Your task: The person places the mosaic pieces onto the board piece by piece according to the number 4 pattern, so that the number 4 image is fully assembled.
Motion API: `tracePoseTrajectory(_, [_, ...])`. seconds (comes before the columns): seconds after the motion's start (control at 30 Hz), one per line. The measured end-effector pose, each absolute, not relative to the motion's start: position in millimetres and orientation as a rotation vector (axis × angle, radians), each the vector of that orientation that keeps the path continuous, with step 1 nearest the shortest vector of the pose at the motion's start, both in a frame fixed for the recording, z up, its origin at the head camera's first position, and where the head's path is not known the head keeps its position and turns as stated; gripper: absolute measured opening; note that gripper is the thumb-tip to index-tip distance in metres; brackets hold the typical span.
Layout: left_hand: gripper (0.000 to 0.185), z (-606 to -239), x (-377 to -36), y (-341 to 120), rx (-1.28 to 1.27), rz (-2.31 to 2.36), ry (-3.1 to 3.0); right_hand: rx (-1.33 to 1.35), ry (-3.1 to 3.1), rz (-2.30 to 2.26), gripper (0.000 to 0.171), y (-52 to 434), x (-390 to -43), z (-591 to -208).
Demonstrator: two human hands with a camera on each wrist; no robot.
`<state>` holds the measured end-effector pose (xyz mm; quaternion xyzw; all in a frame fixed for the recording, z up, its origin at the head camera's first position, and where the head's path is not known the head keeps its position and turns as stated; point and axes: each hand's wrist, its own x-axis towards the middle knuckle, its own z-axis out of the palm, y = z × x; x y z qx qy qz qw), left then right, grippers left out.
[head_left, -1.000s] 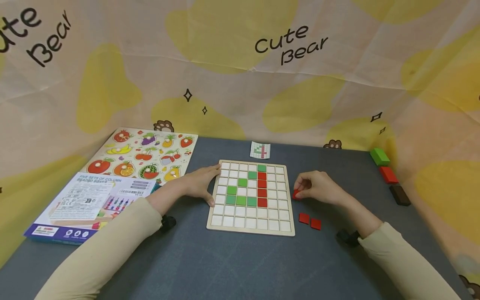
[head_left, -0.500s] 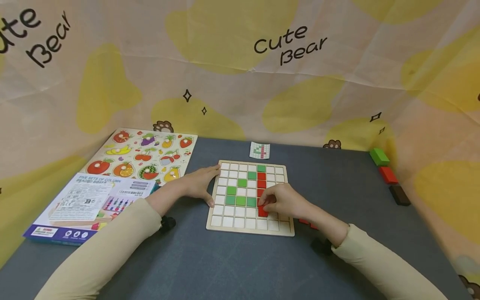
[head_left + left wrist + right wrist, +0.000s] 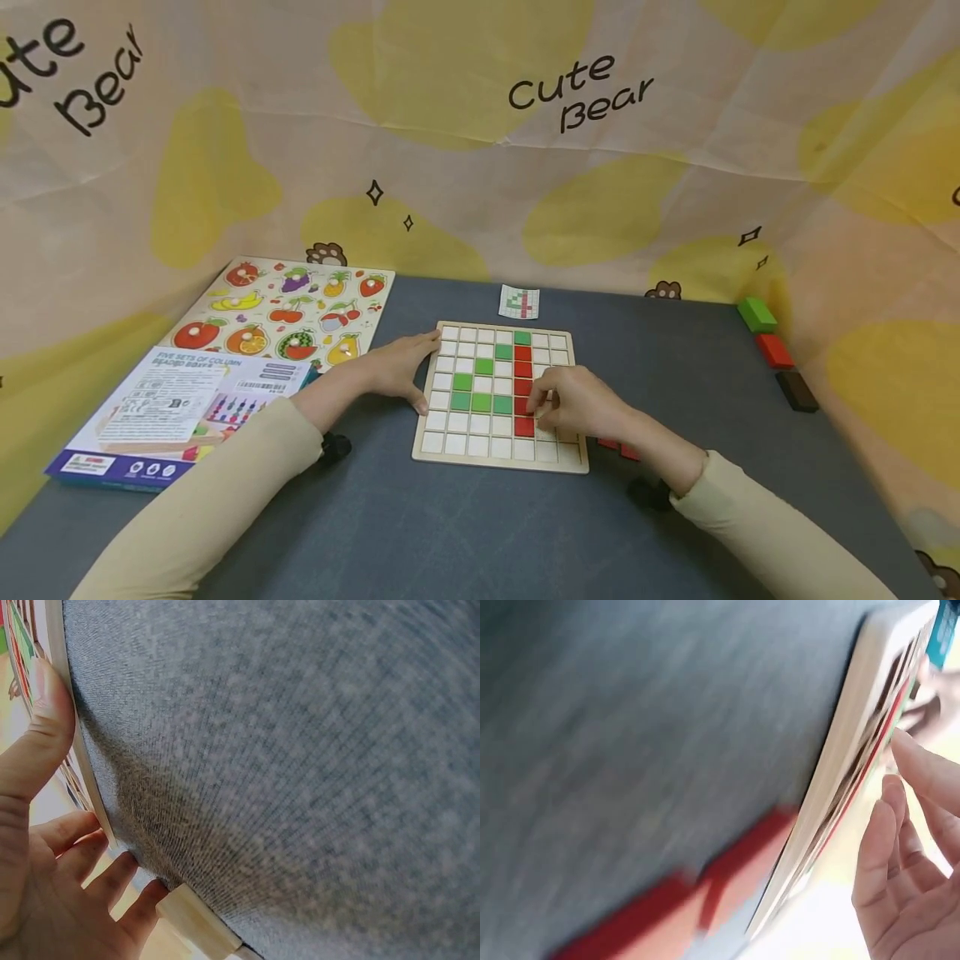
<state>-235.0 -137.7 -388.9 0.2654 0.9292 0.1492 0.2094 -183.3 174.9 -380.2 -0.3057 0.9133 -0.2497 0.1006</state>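
Note:
A wooden grid board (image 3: 495,463) with white squares lies mid-table, holding green tiles (image 3: 482,402) in a stepped line and a row. Beside them runs a column of red tiles (image 3: 523,367); the lowest red tile (image 3: 524,427) sits one row below the green row. My left hand (image 3: 393,367) rests along the board's left edge, thumb and fingers spread against the rim. Over the board, just right of the red column, is my right hand (image 3: 588,402); the right wrist view shows its thumb and fingertips parted with nothing between. Two loose red tiles (image 3: 750,862) lie off the board's right side, partly hidden in the head view.
A small pattern card (image 3: 519,302) lies behind the board. At left are a fruit puzzle board (image 3: 273,298) and a flat boxed toy (image 3: 161,408). Green (image 3: 757,315), red (image 3: 774,351) and dark (image 3: 797,392) blocks line the right side. A printed cloth hangs behind.
My right hand has carried a red tile from the table's right onto the board, set it under the red column and let go, drawing slightly right. The left hand has stayed put.

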Motion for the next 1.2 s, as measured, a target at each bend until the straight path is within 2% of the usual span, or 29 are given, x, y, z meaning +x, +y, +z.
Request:
tracePoseTrajectory(0.33, [0.114,-389.3,-236.5,-138.8,0.797,0.405,2.591,-0.829,2.463,-0.716,0.018,242.7,-200.0,-376.7])
tracePoseTrajectory(0.5, [0.115,-390.1,-236.5,-139.6,0.782,0.401,2.588,-0.802,2.414,-0.625,0.028,260.8,-199.4,-377.6])
tracePoseTrajectory(0.9, [0.114,-392.3,-237.9,-139.2,0.773,0.403,2.589,-0.800,2.483,-0.587,0.027,255.6,-201.3,-378.3])
tracePoseTrajectory(1.2, [0.114,-391.1,-237.3,-138.0,0.775,0.388,2.588,-0.835,2.600,-0.735,0.011,229.2,-197.5,-368.6])
